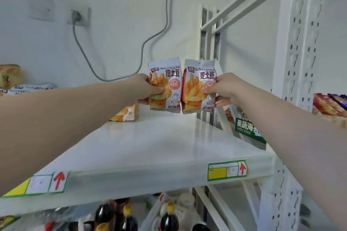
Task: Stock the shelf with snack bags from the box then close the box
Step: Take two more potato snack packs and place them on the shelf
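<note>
My left hand [144, 89] grips one snack bag [168, 82], white and orange with fries printed on it, held upright above the back of the white shelf [142, 148]. My right hand [224, 88] pinches a second, matching snack bag [197, 84] right beside the first; the two bags touch edge to edge. Another bag of the same kind [125, 115] lies on the shelf behind my left wrist. More such bags [32, 88] lie at the far left. The box is out of view.
A white perforated upright [298, 47] frames the shelf on the right, with a green packet [247, 127] and colourful snacks [328, 106] beyond it. A grey cable [142, 50] hangs from a wall socket [78, 17]. Dark bottles [129, 217] stand on the lower shelf.
</note>
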